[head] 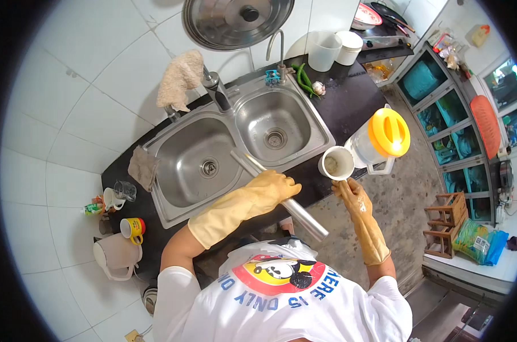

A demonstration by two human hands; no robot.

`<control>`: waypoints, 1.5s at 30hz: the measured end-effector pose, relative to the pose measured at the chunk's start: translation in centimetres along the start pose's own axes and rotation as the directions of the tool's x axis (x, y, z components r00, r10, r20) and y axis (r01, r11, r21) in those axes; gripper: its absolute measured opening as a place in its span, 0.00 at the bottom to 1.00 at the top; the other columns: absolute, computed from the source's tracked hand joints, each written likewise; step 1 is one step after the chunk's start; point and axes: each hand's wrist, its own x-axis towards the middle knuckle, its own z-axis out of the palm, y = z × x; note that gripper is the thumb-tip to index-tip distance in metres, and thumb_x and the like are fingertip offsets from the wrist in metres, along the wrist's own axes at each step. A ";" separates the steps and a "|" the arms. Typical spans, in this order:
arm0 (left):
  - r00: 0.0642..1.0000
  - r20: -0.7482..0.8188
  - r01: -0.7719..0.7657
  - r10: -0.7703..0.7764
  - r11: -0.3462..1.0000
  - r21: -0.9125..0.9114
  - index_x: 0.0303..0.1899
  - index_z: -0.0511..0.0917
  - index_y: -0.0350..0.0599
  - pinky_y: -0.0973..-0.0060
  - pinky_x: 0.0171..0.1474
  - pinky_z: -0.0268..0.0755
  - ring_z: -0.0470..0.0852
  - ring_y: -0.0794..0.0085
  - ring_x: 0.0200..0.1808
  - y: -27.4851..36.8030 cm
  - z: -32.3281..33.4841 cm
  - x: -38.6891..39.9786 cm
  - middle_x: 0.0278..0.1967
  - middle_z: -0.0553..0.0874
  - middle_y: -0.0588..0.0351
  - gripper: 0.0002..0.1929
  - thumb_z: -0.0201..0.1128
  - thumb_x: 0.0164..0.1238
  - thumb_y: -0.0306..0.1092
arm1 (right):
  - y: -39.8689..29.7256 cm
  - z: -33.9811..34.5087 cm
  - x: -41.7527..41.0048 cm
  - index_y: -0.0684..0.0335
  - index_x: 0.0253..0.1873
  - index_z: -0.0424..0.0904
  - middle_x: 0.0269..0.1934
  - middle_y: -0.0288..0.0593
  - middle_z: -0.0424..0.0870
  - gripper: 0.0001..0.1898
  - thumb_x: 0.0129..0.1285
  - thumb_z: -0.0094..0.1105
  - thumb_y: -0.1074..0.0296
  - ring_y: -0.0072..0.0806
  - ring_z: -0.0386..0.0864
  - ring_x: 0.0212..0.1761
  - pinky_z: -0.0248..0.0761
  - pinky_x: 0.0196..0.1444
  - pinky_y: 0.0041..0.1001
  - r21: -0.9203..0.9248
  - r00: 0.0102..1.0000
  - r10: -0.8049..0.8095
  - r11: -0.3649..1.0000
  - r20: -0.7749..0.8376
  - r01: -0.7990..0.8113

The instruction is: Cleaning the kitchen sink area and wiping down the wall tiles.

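Observation:
Both hands wear long yellowish rubber gloves. My left hand [275, 187] is closed around a shiny metal tube [303, 216], which slants from the front rim of the double-bowl steel sink [190, 216] out past the counter edge. In my right hand [352, 194] is the handle of a white mug [336, 163]; it is tipped so its inside shows, with some greyish matter at the bottom. Just beyond the mug stands a clear plastic pitcher [359, 147] with a yellow lid [389, 132]. The fingers of the right glove look wet.
Green chili peppers [302, 81], a garlic bulb [318, 88] and white containers [324, 49] lie behind the right bowl. A grey cloth [143, 168] covers the sink's left rim. Mugs [132, 228] and an electric kettle [119, 256] stand left. A pinkish towel [181, 79] hangs near the faucet [217, 92].

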 end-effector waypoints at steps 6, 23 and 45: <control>0.972 0.073 -0.233 0.222 0.915 0.329 0.52 0.84 0.50 0.63 0.49 0.79 0.88 0.63 0.48 -1.3 6.3 4.8 0.41 0.88 0.59 0.14 0.62 0.67 0.32 | -2.0 -1.2 -1.4 0.60 0.44 0.82 0.30 0.41 0.84 0.20 0.78 0.54 0.47 0.28 0.78 0.31 0.71 0.38 0.30 -0.409 0.989 -0.130 0.908 -0.067 0.092; 0.947 0.154 -0.316 0.280 0.896 0.314 0.68 0.74 0.48 0.64 0.58 0.79 0.85 0.60 0.56 -4.0 10.4 12.9 0.51 0.84 0.55 0.27 0.61 0.67 0.25 | -2.2 -1.8 -3.3 0.59 0.43 0.82 0.33 0.40 0.87 0.18 0.77 0.56 0.49 0.31 0.82 0.36 0.74 0.44 0.31 -0.307 0.966 -0.107 0.951 -0.236 0.030; 0.973 0.006 -0.229 0.232 0.956 0.183 0.70 0.73 0.50 0.65 0.77 0.64 0.70 0.60 0.75 -5.5 12.5 10.8 0.71 0.75 0.55 0.26 0.59 0.70 0.26 | -1.3 -1.3 -3.6 0.59 0.56 0.86 0.39 0.33 0.91 0.17 0.80 0.55 0.53 0.17 0.83 0.42 0.71 0.52 0.21 -0.235 0.977 0.001 0.971 -0.211 -0.051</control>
